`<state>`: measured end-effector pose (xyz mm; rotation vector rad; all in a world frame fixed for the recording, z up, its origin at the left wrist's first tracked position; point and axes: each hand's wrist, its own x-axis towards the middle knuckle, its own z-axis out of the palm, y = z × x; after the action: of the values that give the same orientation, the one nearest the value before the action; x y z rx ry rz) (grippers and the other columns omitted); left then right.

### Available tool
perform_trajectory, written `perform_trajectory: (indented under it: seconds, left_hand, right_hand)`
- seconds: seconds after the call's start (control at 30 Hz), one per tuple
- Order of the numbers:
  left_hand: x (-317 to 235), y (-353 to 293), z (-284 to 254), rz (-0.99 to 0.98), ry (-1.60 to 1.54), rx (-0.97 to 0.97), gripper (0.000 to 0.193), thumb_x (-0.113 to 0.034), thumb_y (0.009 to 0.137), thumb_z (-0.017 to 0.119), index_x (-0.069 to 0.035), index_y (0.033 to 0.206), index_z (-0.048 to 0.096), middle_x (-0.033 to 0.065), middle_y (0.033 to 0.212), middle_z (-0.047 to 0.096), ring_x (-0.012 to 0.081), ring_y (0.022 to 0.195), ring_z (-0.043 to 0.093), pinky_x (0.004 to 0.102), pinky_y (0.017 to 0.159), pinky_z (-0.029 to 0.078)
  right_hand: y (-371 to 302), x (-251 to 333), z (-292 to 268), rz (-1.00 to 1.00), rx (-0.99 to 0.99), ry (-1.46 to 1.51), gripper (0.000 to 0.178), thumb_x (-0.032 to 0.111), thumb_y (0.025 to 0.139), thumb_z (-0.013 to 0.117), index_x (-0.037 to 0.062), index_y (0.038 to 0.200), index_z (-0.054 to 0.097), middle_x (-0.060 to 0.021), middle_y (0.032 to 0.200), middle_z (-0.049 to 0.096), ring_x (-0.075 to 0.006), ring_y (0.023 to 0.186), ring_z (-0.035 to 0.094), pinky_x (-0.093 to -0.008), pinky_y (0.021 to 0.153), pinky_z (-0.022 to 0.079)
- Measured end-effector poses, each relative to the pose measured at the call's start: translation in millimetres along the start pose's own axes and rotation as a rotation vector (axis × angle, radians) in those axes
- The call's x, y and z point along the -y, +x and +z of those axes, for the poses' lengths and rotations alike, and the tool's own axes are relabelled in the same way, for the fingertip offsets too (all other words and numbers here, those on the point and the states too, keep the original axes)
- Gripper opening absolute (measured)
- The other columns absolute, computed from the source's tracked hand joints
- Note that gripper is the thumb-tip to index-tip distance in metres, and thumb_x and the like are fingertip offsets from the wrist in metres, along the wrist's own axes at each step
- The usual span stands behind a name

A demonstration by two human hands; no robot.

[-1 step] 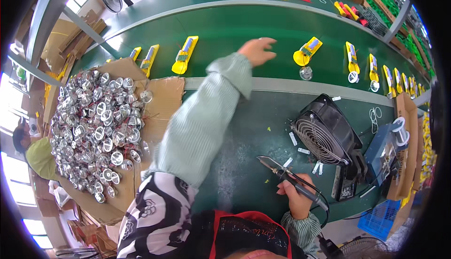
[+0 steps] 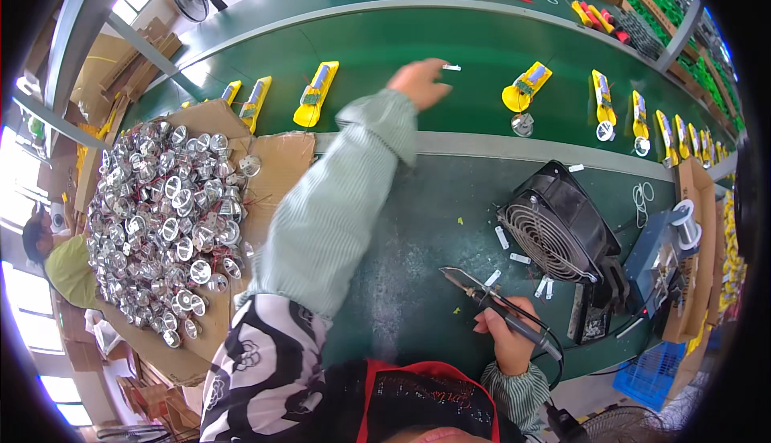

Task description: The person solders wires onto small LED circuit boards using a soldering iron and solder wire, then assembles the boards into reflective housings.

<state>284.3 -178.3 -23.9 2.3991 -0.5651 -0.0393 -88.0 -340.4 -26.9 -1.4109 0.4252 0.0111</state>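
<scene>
My left hand [image 2: 419, 84] reaches out over the green conveyor belt [image 2: 385, 33], its fingers apart and holding nothing that I can see. Just beyond its fingertips a small white piece [image 2: 452, 67] lies on the belt. Low on the right, my right hand [image 2: 511, 348] grips a soldering iron [image 2: 514, 324] by its dark handle, the tip pointing up and left above the bench. To the right of my left hand lies a yellow lamp housing [image 2: 518, 97] with a circuit board, and a round reflector [image 2: 523, 125] sits at its near end.
A heap of reflectors [image 2: 173, 226] covers cardboard [image 2: 277, 174] on the left. More yellow housings [image 2: 316, 93] line the belt. Right of the bench stand a black fan [image 2: 554, 226], a blue-grey box [image 2: 649, 258] and a solder spool [image 2: 683, 222]. Small white pieces [image 2: 502, 238] lie near the fan.
My left hand has moved left over the belt, and the small white piece now shows beyond its fingertips. My right hand and the soldering iron stay in place.
</scene>
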Motion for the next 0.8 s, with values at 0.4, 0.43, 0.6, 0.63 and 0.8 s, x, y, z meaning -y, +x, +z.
perform_trajectory:
  seconds: [0.4, 0.43, 0.6, 0.63, 0.8]
  left_hand:
    - [116, -95, -94, -0.501, 0.615, -0.133, 0.079, -0.028, 0.075, 0.066, -0.007, 0.137, 0.022, 0.0212, 0.102, 0.062, 0.0329, 0.097, 0.061, 0.0397, 0.086, 0.048]
    - [110, -104, -96, -0.443, 0.577, -0.134, 0.077, -0.027, 0.074, 0.064, -0.007, 0.136, 0.024, 0.0218, 0.099, 0.063, 0.0342, 0.093, 0.062, 0.0411, 0.082, 0.049]
    - [29, -187, -71, -0.142, 0.380, -0.140, 0.070, -0.023, 0.071, 0.065, -0.010, 0.132, 0.034, 0.0217, 0.082, 0.062, 0.0375, 0.073, 0.062, 0.0457, 0.067, 0.050]
    - [9, -210, -62, -0.147, 0.421, -0.087, 0.071, -0.023, 0.071, 0.066, -0.010, 0.133, 0.034, 0.0202, 0.081, 0.061, 0.0360, 0.074, 0.061, 0.0443, 0.067, 0.049]
    - [-54, -322, -26, -0.069, 0.378, -0.018, 0.069, -0.020, 0.072, 0.066, -0.011, 0.134, 0.036, 0.0132, 0.083, 0.054, 0.0300, 0.076, 0.054, 0.0410, 0.069, 0.047]
  right_hand:
    - [-7, 5, 9, -0.027, 0.069, 0.003, 0.019, -0.001, 0.080, 0.060, -0.0072, 0.096, 0.050, -0.0168, 0.076, 0.064, -0.0174, 0.062, 0.064, -0.0269, 0.058, 0.054]
    - [-8, 4, 9, -0.056, 0.066, 0.007, 0.019, -0.002, 0.080, 0.060, -0.0071, 0.096, 0.050, -0.0168, 0.076, 0.064, -0.0175, 0.062, 0.064, -0.0270, 0.058, 0.054]
    - [-19, 6, 15, -0.134, -0.003, -0.062, 0.017, 0.000, 0.081, 0.056, -0.0045, 0.096, 0.049, -0.0153, 0.070, 0.062, -0.0172, 0.053, 0.059, -0.0251, 0.051, 0.050]
    - [-20, 7, 16, -0.135, 0.006, -0.061, 0.017, 0.000, 0.081, 0.056, -0.0045, 0.096, 0.049, -0.0153, 0.070, 0.062, -0.0172, 0.053, 0.059, -0.0251, 0.051, 0.050]
    - [-30, 9, 21, -0.191, 0.043, -0.054, 0.017, 0.000, 0.081, 0.056, -0.0043, 0.095, 0.049, -0.0157, 0.070, 0.061, -0.0172, 0.053, 0.059, -0.0254, 0.051, 0.050]
